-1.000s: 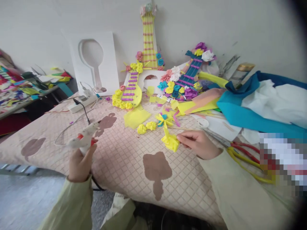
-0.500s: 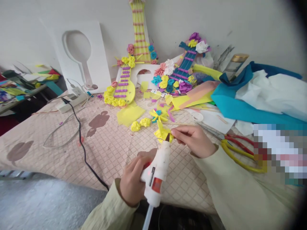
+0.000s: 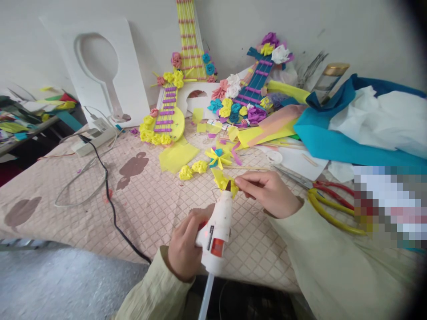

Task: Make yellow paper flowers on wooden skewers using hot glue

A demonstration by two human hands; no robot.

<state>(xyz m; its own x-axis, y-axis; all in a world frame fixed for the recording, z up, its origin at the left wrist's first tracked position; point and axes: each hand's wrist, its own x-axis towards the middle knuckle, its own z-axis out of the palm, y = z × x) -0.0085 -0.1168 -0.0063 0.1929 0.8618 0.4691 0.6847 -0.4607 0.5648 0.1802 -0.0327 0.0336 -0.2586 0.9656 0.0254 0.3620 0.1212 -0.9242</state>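
My left hand (image 3: 187,246) is wrapped round the handle of a white hot glue gun (image 3: 218,226), with a clear glue stick (image 3: 206,295) poking out of its rear. The gun's dark nozzle touches or overlaps a folded yellow paper flower (image 3: 220,178); which of the two I cannot tell. My right hand (image 3: 267,192) pinches the flower's right edge between thumb and fingers. Just beyond lie a yellow star-shaped paper piece (image 3: 218,159) on a teal one and two crumpled yellow paper roses (image 3: 199,167).
Scissors (image 3: 328,198) with red and yellow handles lie to the right, below teal paper (image 3: 333,138). Decorated paper instruments, a yellow one (image 3: 180,122) and a blue one (image 3: 256,86), stand at the back. A power strip (image 3: 93,140) and black cord (image 3: 113,213) are on the left.
The view has shifted slightly, so the scene sits a little left and higher. Both hands keep their grips, and the glue gun's nozzle stays at the yellow paper flower.
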